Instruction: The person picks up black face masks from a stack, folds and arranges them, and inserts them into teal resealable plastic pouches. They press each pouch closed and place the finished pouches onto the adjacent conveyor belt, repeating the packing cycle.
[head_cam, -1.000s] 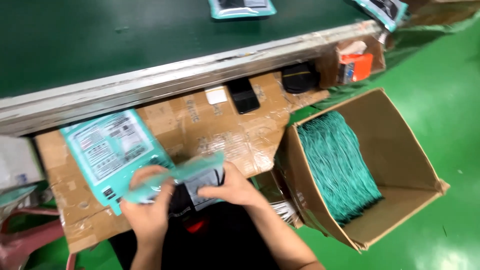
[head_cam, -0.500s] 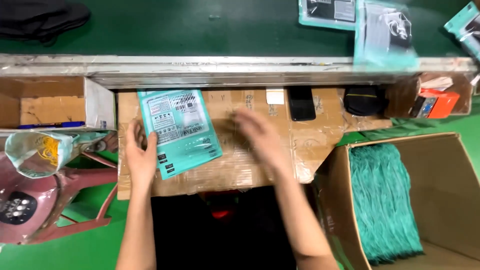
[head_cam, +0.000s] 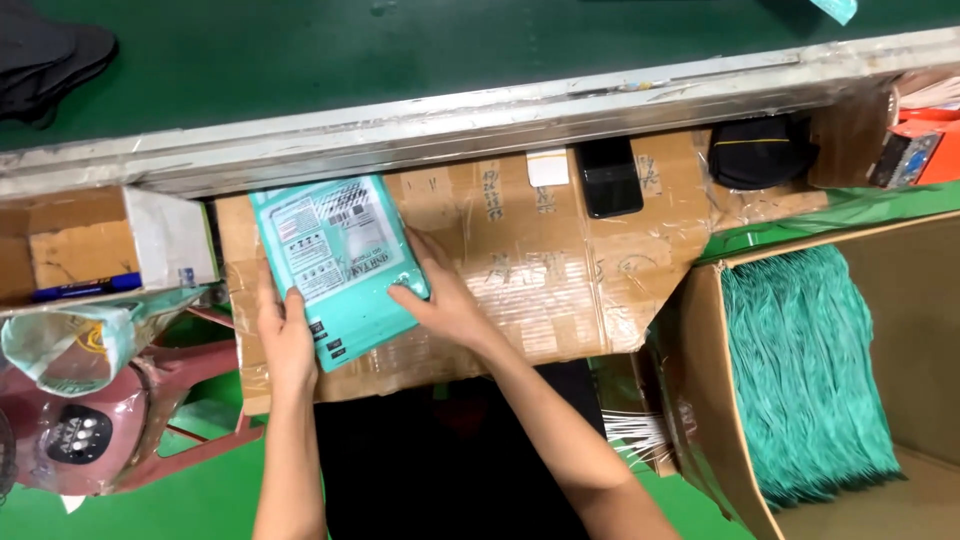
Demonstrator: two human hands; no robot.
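Note:
A teal printed package (head_cam: 338, 262) lies flat on a taped cardboard work surface (head_cam: 520, 270). My left hand (head_cam: 284, 335) grips its lower left edge. My right hand (head_cam: 440, 297) rests on its right edge with fingers spread over the corner. Both forearms reach up from the bottom of the view.
A green conveyor belt (head_cam: 400, 50) with a metal rail runs along the top. A black phone (head_cam: 610, 178) and a black pouch (head_cam: 758, 150) lie on the cardboard. A carton of teal cords (head_cam: 800, 370) stands at the right. A small open box (head_cam: 90, 245) and a bagged device (head_cam: 75, 440) sit left.
My right hand has come back from the middle of the cardboard to the teal package's right edge. My left hand has closed onto its lower left edge.

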